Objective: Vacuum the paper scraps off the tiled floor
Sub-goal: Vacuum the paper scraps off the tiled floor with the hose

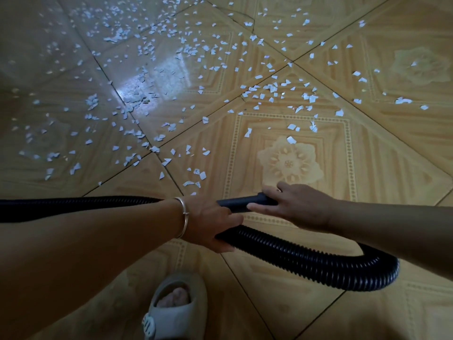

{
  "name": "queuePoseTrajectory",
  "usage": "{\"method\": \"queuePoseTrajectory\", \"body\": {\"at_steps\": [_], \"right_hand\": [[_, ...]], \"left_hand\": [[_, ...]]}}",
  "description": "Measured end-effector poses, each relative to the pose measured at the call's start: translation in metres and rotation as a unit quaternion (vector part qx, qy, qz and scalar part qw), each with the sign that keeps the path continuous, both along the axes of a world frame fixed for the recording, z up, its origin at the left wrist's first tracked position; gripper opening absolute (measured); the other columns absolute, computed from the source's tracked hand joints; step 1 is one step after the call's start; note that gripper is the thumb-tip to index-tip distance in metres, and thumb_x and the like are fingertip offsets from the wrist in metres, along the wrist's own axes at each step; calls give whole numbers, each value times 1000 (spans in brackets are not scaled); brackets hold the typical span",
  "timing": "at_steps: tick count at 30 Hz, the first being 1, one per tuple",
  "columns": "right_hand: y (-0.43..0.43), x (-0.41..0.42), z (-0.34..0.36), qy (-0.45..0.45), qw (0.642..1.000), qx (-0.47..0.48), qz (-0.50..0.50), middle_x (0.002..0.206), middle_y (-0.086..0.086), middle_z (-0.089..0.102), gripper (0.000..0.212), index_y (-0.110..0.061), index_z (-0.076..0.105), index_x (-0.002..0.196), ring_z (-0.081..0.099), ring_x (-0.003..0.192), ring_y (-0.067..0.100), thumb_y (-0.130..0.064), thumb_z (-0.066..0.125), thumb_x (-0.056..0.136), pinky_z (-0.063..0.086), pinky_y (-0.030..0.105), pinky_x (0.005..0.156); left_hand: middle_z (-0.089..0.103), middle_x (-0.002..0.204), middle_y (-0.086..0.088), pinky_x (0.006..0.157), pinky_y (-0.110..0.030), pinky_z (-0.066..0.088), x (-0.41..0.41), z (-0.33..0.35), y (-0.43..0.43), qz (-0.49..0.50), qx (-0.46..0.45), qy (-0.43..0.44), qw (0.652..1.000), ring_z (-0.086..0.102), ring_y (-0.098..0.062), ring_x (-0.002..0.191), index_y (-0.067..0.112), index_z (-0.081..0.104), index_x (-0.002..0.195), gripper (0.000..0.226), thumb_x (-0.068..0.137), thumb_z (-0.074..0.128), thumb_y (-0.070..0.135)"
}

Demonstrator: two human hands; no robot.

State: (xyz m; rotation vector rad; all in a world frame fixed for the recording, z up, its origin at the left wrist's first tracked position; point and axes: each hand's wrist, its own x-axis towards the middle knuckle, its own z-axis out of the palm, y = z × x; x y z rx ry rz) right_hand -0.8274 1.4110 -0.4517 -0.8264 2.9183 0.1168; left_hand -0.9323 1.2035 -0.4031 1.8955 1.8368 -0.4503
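Many small white paper scraps [191, 99] lie strewn over the patterned tan tiled floor [367, 168], thickest at the upper left and centre. A black ribbed vacuum hose [318, 263] comes in from the left edge, loops at the lower right and ends in a smooth black tube [241, 201]. My left hand [210, 223], a silver bangle on its wrist, grips the hose where it meets the tube. My right hand [294, 207] holds the tube's end, fingers wrapped over it. The tube's opening is hidden under my right hand.
My foot in a grey sandal [175, 307] stands at the bottom centre. A bright window reflection [157, 79] glares on the tiles at the centre left. The tile with the flower motif [289, 163] just beyond my hands has few scraps.
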Motion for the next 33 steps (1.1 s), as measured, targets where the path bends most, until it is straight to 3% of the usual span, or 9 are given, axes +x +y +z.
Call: {"method": "queuePoseTrajectory", "body": {"at_steps": [2,4,6,14,21,24,27,28,33], "right_hand": [[-11,-14,4,-11,1000,5,8,103,16,60,83,-26,37,138,54,64,24,-14,80,67,31,27,42],[-20,-31,10,-42,999,21,-25,125,17,48,71,-30,20,149,52,87,28,-13,55,91,36,32,54],[-23,-45,14,-75,994,57,-56,137,14,33,64,-34,2,152,44,103,27,-14,33,100,38,33,66],[-60,-59,18,-83,995,44,-17,141,16,27,61,-33,-2,152,43,106,28,-18,30,102,40,34,72],[-32,-88,26,-53,987,105,-110,138,13,29,66,-32,-4,152,44,106,26,-9,25,97,38,31,66],[-40,-71,20,-29,994,63,-82,132,18,39,71,-30,13,152,50,95,29,-11,19,84,35,32,58],[-52,-74,9,-7,998,46,-40,100,21,59,68,-23,53,136,53,62,29,-7,51,70,30,27,41],[-50,-79,8,10,999,33,-35,94,21,60,66,-21,58,131,52,57,29,-6,54,66,28,26,38],[-35,-60,22,20,999,24,-40,88,19,60,71,-17,58,128,49,51,26,-1,57,58,22,21,39]], "left_hand": [[60,108,-5,66,-28,41,-6,2,-9,5,3,-3,1000,62,-24,87,16,39,122,49,91,42,54],[59,109,-4,67,-28,42,-14,3,-21,14,8,5,1000,62,-24,87,16,39,123,48,91,43,52],[58,108,-4,66,-29,42,-22,4,-34,30,2,18,999,62,-24,86,17,39,123,48,91,43,52],[58,110,-3,71,-31,46,-32,1,-60,39,-8,6,999,61,-22,89,20,36,126,51,90,41,56],[58,105,-2,61,-27,37,-46,0,-64,90,31,23,995,62,-23,83,17,36,121,48,92,40,55],[59,104,-2,64,-27,45,-45,-2,-64,82,20,-10,996,61,-20,82,19,35,122,48,91,41,55],[59,105,-2,69,-28,48,-44,-4,-67,74,14,-28,997,61,-19,82,19,34,124,49,91,41,55],[59,105,-2,69,-29,49,-44,-5,-69,75,17,-29,997,61,-19,82,19,34,124,50,91,41,55],[58,104,-2,65,-28,44,-42,-6,-66,73,32,-29,996,61,-21,83,18,35,123,50,91,41,56]]}}
